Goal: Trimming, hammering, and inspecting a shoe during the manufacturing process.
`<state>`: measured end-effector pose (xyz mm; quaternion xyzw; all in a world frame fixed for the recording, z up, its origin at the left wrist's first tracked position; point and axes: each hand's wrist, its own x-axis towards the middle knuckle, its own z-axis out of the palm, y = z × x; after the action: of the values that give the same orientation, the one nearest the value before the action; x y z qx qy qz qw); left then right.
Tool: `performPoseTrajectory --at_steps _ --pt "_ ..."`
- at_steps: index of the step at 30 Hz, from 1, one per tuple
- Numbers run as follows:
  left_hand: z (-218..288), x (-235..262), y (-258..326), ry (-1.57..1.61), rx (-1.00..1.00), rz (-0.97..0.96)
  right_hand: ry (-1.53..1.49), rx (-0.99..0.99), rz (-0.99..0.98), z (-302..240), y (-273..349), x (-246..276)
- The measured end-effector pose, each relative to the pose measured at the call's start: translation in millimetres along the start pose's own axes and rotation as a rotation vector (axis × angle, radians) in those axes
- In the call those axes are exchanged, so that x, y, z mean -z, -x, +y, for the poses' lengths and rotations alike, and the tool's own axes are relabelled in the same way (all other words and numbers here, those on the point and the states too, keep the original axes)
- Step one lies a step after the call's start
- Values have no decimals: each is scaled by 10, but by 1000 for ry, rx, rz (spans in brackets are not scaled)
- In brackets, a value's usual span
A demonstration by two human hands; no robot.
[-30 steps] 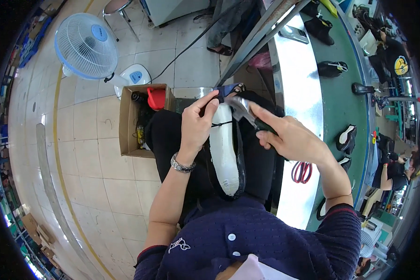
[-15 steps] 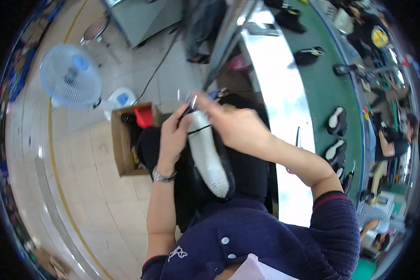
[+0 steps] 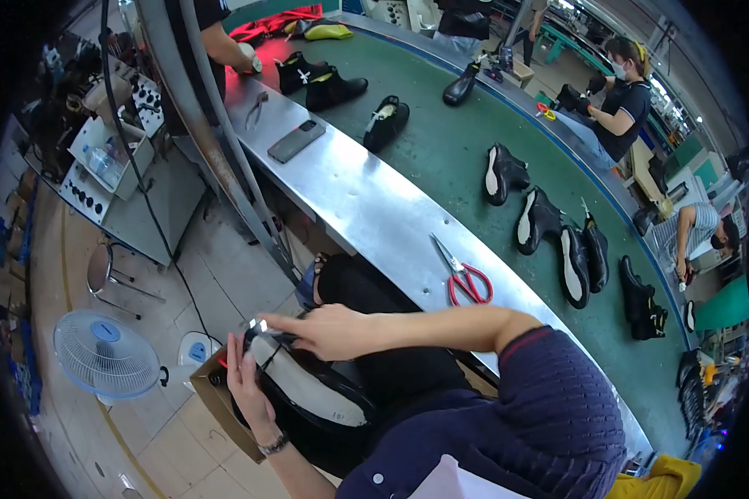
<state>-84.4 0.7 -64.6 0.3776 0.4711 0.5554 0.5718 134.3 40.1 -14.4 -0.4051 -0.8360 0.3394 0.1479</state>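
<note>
A black shoe with a pale sole side facing up (image 3: 312,384) lies over my lap, its near end toward my body. A thin dark line crosses the pale face near its far end. My left hand (image 3: 248,387) grips that far end from the left, with the fingers along its side. My right hand (image 3: 334,333) is at the same end from the right, curled with its index finger stretched over the edge. Beside that fingertip is a small shiny metal piece (image 3: 258,325). What the other right fingers hold is hidden.
Red-handled scissors (image 3: 468,281) and a phone (image 3: 297,141) lie on the metal ledge (image 3: 374,200) to my right. Beyond it, a green conveyor (image 3: 449,191) carries several black shoes. A cardboard box (image 3: 225,420) and a fan (image 3: 108,353) stand at my left. Co-workers sit across.
The view has swung right, bringing more of the ledge and conveyor into sight. Both hands stay at the far end of the shoe, and the right index finger now reaches across its edge.
</note>
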Motion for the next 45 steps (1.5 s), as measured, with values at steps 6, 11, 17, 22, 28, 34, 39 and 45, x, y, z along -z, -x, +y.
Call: performPoseTrajectory --at_steps 6,11,17,22,28,34,39,45 --pt "58 -120 403 -266 -191 7 109 -560 375 815 622 152" --pt "65 -422 348 -820 -381 206 227 -646 582 1627 888 164" --pt "-83 -435 366 -938 -514 424 173 -668 761 1512 1618 119" --pt "-111 -453 355 -966 -543 458 319 -1045 644 1504 2424 -75" --pt "-138 -470 261 -904 -532 476 -236 -1048 529 1644 2444 46" --pt "-162 -455 267 -849 -572 543 -1164 -686 274 480 1672 93" --pt "-162 -420 324 -856 -536 507 -1426 -513 -348 -199 1256 -9" --pt "-165 -405 307 -845 -541 512 -1240 -681 -339 -325 811 -119"
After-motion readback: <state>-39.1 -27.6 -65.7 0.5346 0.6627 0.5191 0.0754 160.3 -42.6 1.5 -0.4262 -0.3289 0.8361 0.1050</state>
